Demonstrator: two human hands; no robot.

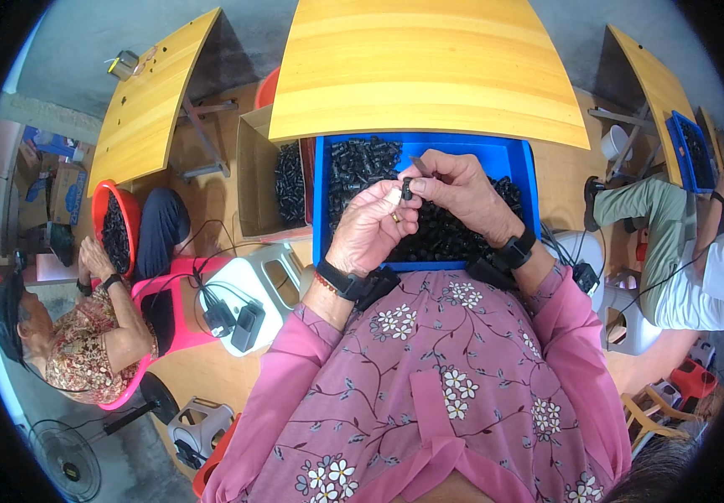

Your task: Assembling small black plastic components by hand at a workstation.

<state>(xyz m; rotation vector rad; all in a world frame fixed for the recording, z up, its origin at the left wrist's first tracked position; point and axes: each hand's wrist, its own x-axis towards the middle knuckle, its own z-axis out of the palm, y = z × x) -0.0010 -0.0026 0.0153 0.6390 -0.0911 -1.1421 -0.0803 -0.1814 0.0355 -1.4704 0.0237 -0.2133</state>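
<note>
black part (pixel 406 189), small, pinched between thumb and fingers of left hand (pixel 372 220), above blue tray (pixel 322 194); right hand (pixel 468 191) curled closed around slim dark tool (pixel 420 165), its thumb and fingertip at same part; loose black pieces (pixel 366 159) heaped in tray below; open cardboard box (pixel 254 172) at tray's left, holding more black pieces; yellow wooden surface (pixel 429 75) just beyond tray

Forearms angled inward from either side of the torso, left forearm (pixel 326 308) and right forearm (pixel 538 268) roughly mirrored. Left hand (pixel 374 220): thumb and index pinched at the tips, remaining fingers curled. Right hand (pixel 467 193): back of hand showing, thumb pressed toward bent index. Fingertips, as I see them, nearly meeting.
</note>
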